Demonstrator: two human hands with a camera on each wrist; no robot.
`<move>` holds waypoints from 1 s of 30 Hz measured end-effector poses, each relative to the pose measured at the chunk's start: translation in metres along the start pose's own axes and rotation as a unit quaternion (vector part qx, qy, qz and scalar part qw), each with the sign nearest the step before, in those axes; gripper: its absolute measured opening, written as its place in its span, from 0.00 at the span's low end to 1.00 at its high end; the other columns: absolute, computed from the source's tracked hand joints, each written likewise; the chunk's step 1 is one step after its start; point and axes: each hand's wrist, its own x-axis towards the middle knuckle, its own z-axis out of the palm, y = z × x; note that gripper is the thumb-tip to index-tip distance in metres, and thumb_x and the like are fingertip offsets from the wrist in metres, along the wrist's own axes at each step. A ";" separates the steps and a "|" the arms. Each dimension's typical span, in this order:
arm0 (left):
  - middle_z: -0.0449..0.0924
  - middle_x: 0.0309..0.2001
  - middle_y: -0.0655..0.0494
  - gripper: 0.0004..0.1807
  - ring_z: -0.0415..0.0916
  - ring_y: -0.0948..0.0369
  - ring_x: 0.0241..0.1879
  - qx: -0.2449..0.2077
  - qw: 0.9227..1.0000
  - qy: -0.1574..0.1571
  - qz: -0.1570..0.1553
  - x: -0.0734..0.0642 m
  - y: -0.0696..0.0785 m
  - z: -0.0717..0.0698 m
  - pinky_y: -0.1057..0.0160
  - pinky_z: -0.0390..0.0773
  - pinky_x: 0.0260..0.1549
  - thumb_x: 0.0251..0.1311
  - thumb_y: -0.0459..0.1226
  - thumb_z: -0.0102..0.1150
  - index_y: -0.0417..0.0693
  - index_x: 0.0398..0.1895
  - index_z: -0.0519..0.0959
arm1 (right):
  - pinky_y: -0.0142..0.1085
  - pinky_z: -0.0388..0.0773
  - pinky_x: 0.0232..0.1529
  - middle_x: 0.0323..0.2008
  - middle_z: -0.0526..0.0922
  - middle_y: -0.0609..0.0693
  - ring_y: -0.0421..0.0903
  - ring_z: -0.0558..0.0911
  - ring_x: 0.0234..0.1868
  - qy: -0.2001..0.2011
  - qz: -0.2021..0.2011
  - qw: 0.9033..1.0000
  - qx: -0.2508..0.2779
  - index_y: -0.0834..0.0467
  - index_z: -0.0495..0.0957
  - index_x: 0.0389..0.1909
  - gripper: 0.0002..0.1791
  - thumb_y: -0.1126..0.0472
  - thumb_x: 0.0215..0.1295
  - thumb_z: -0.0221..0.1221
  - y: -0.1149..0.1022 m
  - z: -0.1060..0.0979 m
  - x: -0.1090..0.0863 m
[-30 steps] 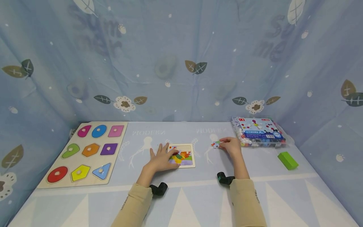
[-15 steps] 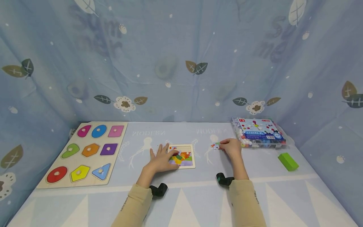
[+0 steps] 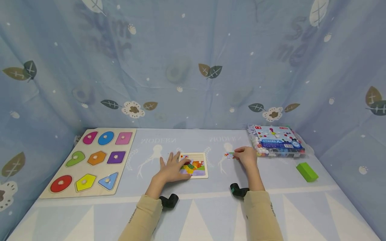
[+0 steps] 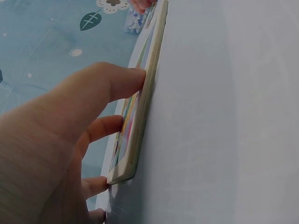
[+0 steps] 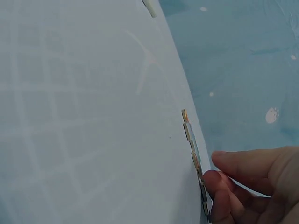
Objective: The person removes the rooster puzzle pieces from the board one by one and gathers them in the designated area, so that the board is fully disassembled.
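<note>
My left hand (image 3: 172, 169) rests over the left side of a small wooden-framed jigsaw puzzle (image 3: 199, 165), fingers spread. Seen from the left wrist, the thumb presses the frame's near edge and a fingertip touches the colourful picture; others lie by its left edge. A bare wood strip shows along the top of the picture. To the right, my right hand (image 3: 247, 156) pinches at small colourful jigsaw pieces (image 3: 229, 155). Its thumb and index finger are close together over them. In the right wrist view the pieces (image 5: 194, 151) form a thin line low along the table; their right end is hidden by fingers.
A wooden knob-puzzle board (image 3: 111, 170) with coloured shapes lies at the left. At the back right stands a clear plastic case (image 3: 275, 140) of beads, with a green block (image 3: 307, 172) in front of it. A patterned curtain (image 3: 193, 67) closes off the back.
The jigsaw pieces by the right hand have turned slightly and now look flatter, with the right hand a touch lower than at first. The left hand stays on the framed puzzle.
</note>
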 end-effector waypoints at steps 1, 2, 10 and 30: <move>0.44 0.71 0.40 0.33 0.35 0.38 0.69 0.001 1.000 0.000 0.000 0.000 0.000 0.000 0.27 0.30 0.55 0.52 0.56 0.58 0.64 0.62 0.67 | 0.33 0.71 0.26 0.24 0.84 0.55 0.45 0.79 0.24 0.000 -0.003 1.000 0.003 0.66 0.82 0.36 0.10 0.64 0.57 0.60 0.000 0.000 0.000; 0.44 0.71 0.40 0.33 0.35 0.38 0.69 0.001 1.000 0.001 0.000 0.000 0.000 0.000 0.27 0.30 0.55 0.52 0.56 0.58 0.64 0.62 0.67 | 0.34 0.71 0.29 0.25 0.84 0.56 0.46 0.79 0.27 0.002 -0.006 1.000 0.008 0.66 0.82 0.37 0.10 0.64 0.57 0.60 -0.001 0.000 -0.001; 0.44 0.71 0.41 0.33 0.34 0.39 0.70 0.004 1.000 -0.003 -0.004 0.001 0.000 -0.001 0.27 0.29 0.55 0.52 0.57 0.58 0.65 0.62 0.66 | 0.35 0.76 0.32 0.36 0.83 0.57 0.47 0.78 0.31 -0.016 -0.019 0.993 0.117 0.65 0.81 0.43 0.14 0.60 0.60 0.60 -0.007 0.006 -0.001; 0.45 0.71 0.40 0.32 0.35 0.38 0.69 -0.009 1.000 0.005 -0.002 -0.001 0.002 -0.001 0.27 0.29 0.55 0.51 0.55 0.60 0.65 0.61 0.67 | 0.37 0.77 0.38 0.40 0.83 0.56 0.46 0.83 0.37 -0.050 -0.034 0.979 0.194 0.64 0.80 0.45 0.15 0.60 0.60 0.60 -0.029 0.030 -0.007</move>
